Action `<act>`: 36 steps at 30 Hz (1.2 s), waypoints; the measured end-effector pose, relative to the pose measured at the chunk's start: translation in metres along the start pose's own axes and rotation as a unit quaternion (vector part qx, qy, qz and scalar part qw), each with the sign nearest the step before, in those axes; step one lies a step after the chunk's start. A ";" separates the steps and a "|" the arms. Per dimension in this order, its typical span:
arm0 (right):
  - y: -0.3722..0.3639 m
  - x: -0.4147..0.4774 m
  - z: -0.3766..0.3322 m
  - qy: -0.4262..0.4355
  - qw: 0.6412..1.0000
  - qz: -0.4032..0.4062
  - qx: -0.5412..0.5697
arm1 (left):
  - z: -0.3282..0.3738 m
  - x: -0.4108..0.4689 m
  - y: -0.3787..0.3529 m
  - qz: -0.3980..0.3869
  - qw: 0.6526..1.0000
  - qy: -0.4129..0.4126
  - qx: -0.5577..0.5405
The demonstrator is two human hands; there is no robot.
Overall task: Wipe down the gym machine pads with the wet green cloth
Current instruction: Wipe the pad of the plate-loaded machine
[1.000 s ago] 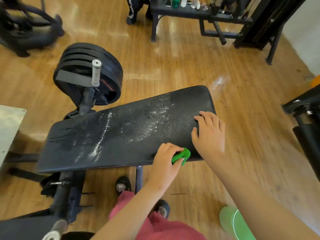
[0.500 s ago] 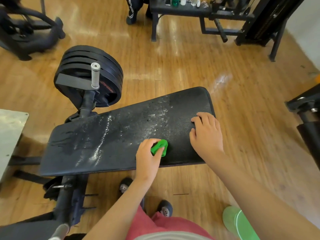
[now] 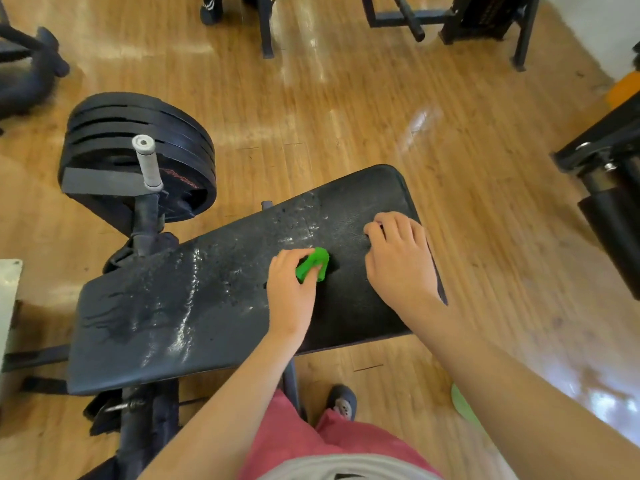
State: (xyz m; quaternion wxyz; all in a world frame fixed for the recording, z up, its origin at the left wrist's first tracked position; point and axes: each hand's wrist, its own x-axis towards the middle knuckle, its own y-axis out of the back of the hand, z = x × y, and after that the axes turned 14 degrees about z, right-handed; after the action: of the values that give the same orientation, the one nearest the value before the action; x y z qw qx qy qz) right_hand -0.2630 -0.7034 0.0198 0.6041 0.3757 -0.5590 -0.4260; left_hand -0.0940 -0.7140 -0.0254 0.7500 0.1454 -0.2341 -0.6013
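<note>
Red lettering is seen on the black weight plate (image 3: 183, 188), but it is too blurred to be read.

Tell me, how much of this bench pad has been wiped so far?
Most of it, it seems. The black pad glistens with wet streaks across its left and middle, so those parts look wiped. In hand: the left hand grips the bunched green cloth against the pad where the sheen ends, while the right hand rests on the right end. Left to do: that matte, dry-looking right end.
</note>
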 end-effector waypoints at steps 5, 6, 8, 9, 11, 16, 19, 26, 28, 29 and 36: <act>-0.001 0.001 -0.001 -0.006 1.000 0.000 -0.005 | 0.029 -0.017 -0.014 -0.036 0.999 -0.002 -0.031; -0.001 0.001 -0.002 -0.007 1.000 0.002 -0.005 | 0.029 -0.013 -0.016 -0.044 0.998 -0.010 -0.035; -0.002 0.001 -0.002 -0.008 1.000 0.006 -0.007 | 0.024 0.004 -0.019 -0.058 0.997 -0.040 -0.027; -0.002 0.001 -0.003 -0.009 1.000 0.007 -0.008 | 0.021 0.016 -0.020 -0.061 0.996 -0.062 -0.018; -0.003 0.001 -0.003 -0.010 1.000 0.012 -0.013 | 0.013 0.041 -0.024 -0.051 0.995 -0.080 -0.004; -0.003 0.001 -0.004 -0.011 0.999 0.028 -0.015 | -0.010 0.079 -0.025 0.004 1.000 -0.016 0.020; -0.003 0.002 -0.005 -0.013 0.999 0.029 -0.019 | 0.000 0.068 -0.024 0.009 1.000 0.005 0.011; -0.003 0.003 -0.006 -0.017 0.999 0.031 -0.028 | 0.029 0.046 -0.039 -0.044 0.995 -0.065 -0.054; -0.004 0.003 -0.006 -0.016 0.999 0.037 -0.028 | 0.020 0.069 -0.041 -0.032 0.996 -0.071 -0.047; -0.004 0.003 -0.006 -0.017 0.999 0.041 -0.027 | 0.013 0.083 -0.042 -0.018 0.997 -0.061 -0.034; -0.005 0.004 -0.007 -0.015 0.998 0.051 -0.027 | -0.029 0.140 -0.036 0.017 0.998 0.053 0.014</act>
State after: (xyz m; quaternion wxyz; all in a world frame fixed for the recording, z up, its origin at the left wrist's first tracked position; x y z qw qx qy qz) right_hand -0.2564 -0.7090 0.0156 0.6265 0.3235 -0.5748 -0.4153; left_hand -0.0852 -0.8606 -0.0437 0.7695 0.1837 -0.2054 -0.5761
